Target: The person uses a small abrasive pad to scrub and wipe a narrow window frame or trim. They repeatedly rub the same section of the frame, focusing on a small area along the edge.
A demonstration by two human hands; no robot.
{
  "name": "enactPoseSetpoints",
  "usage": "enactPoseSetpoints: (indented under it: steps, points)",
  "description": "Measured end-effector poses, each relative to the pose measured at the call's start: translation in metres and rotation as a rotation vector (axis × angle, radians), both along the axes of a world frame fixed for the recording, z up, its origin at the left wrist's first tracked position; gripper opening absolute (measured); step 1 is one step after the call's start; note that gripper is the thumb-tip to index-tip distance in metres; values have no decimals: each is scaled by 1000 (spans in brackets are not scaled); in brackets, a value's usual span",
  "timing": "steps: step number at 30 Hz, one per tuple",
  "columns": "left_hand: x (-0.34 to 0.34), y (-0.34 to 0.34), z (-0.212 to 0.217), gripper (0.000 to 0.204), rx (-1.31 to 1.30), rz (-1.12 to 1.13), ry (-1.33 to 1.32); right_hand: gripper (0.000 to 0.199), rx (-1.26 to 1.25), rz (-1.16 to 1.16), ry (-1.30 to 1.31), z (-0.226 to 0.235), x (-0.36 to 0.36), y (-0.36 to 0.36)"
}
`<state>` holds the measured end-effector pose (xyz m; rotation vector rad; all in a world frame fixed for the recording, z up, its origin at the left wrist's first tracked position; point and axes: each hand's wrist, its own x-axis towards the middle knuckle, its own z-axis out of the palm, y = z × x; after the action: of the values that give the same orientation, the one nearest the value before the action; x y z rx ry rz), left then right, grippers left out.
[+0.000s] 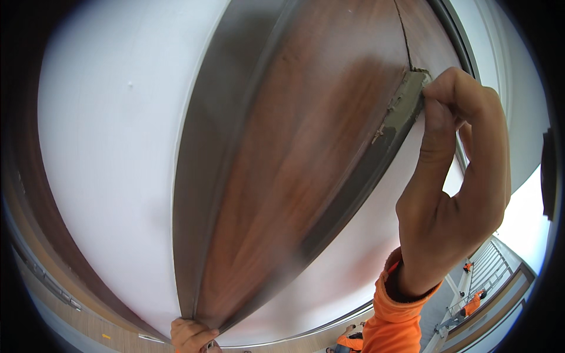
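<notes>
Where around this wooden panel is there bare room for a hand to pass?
Bare white surface lies left of the wooden panel, and a narrower strip between panel and right hand. Crowded: the panel's upper right edge under the fingers, and its bottom tip at the left hand.

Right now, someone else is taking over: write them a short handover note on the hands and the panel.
Right hand: raised, fingertips pinching the grey putty-caked upper edge of the wood-grain panel.
Left hand: low in the picture, at the panel's bottom tip; whether it grips cannot be told.
The panel sits in a grey metal frame against the white wall.
Done: grey filler is on the upper corner.
Left: the rest of that edge looks bare.
</notes>
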<state>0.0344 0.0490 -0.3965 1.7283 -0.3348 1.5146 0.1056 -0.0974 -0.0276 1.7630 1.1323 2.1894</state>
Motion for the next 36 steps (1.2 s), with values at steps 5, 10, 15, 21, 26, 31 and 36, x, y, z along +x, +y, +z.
enactPoseSetpoints:
  steps: [5, 10, 15, 21, 26, 31, 36]
  points:
    - [-5, 2, -1, 33, 34, 50, 68, 6, -93, 74, -25, 4, 11, -13]
    - [1, -1, 2, 35, 0, 90, -25, 4, -66, 50, 95, 0, 6, -26]
    - [16, -1, -18, 36, -10, 110, -134, 3, -57, 337, 231, 5, 5, -32]
    - [19, -8, -13, 36, -49, 171, -164, 10, -66, 154, 239, 8, -4, -36]
    - [22, -5, -20, 35, -32, 163, -201, 16, -65, 218, 210, 6, 1, -37]
    - [26, -4, -21, 33, -30, 156, -235, 14, -40, 246, 175, 4, 6, -27]
    - [21, 0, -30, 33, 14, 129, -182, 12, 3, 227, 152, -2, 6, -22]
